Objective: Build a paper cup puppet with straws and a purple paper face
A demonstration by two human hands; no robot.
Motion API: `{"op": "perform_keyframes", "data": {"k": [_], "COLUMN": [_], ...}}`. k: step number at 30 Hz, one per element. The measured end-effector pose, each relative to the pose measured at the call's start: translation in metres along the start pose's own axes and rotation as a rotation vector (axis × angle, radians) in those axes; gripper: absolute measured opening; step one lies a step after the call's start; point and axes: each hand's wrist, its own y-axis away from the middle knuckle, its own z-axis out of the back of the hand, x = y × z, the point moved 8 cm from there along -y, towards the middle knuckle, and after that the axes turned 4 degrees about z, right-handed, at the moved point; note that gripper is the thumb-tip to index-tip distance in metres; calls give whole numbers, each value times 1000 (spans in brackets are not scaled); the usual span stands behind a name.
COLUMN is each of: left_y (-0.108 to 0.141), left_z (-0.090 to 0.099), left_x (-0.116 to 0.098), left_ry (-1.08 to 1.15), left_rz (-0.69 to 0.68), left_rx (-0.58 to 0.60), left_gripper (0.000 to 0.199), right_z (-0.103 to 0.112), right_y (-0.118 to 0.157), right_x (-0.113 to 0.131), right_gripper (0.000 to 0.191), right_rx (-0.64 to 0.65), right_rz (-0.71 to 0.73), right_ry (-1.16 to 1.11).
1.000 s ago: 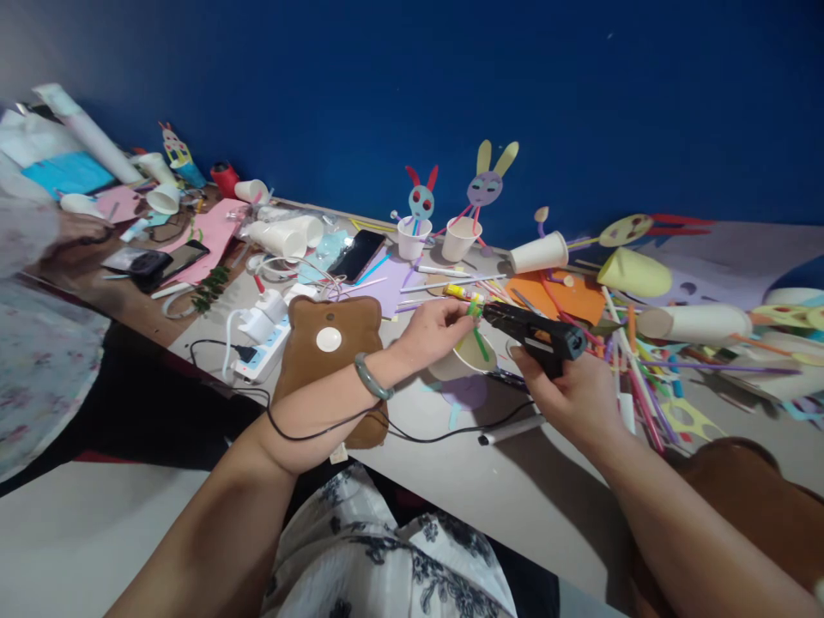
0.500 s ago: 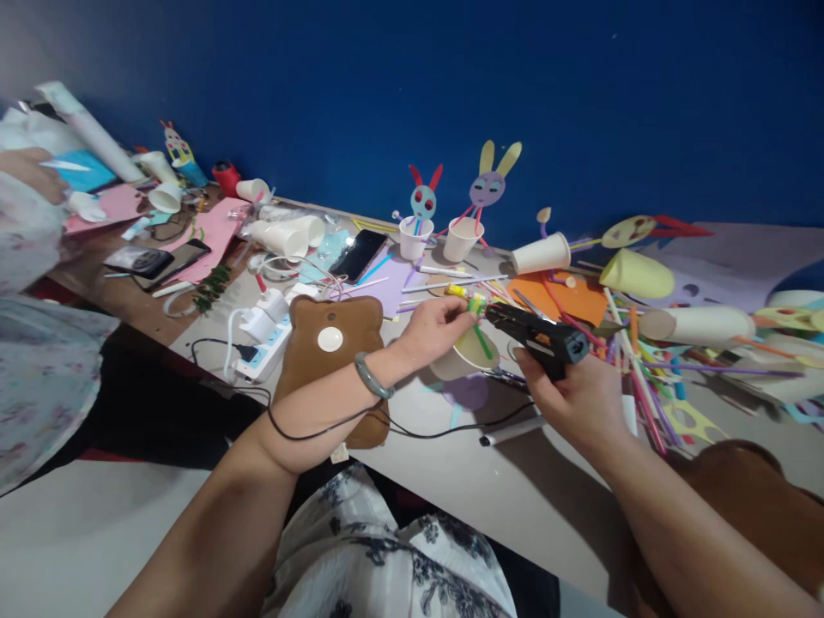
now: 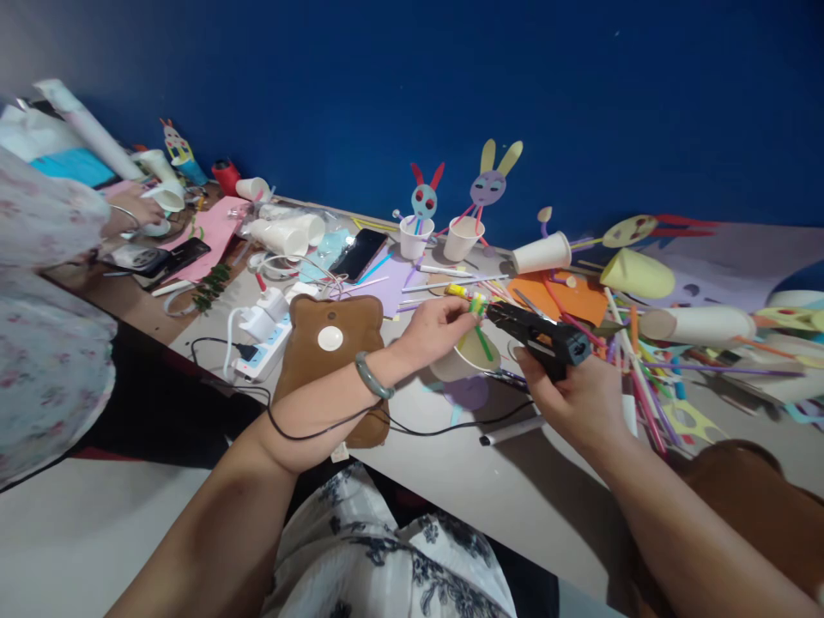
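My right hand [image 3: 572, 396] is wrapped round a black glue gun [image 3: 537, 336], its nozzle pointing left. Just left of that nozzle, my left hand [image 3: 444, 328] pinches a small green-and-yellow piece [image 3: 477, 304]. A green strip [image 3: 482, 343] runs down from this piece into the mouth of a white paper cup [image 3: 464, 359], tilted below my left hand. Whether the nozzle touches the piece I cannot tell. A black cord lies across the table and my left forearm.
Two paper rabbits stand in white cups [image 3: 417, 239] at the back. Brown bear-shaped pouch [image 3: 331, 378] and power strip [image 3: 263, 348] lie left. Straws, sticks and cups crowd the right, by orange paper [image 3: 560, 296]. A co-worker's hand [image 3: 129, 210] is far left.
My hands, the glue gun and the cup hold nearly still. At the far left, the co-worker's arm has reached forward and right, toward the cups.
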Motion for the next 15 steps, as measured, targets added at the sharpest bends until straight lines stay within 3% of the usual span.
{"op": "perform_keyframes", "data": {"k": [15], "left_y": [-1], "left_z": [-2], "left_x": [2], "left_ry": [29], "left_rz": [-12], "left_rx": [-6], "left_gripper": [15], "right_z": [0], "right_y": [0], "right_x": [5], "right_gripper": [24], "right_rx": [-13], "right_rz": [71], "right_ry": [61]}}
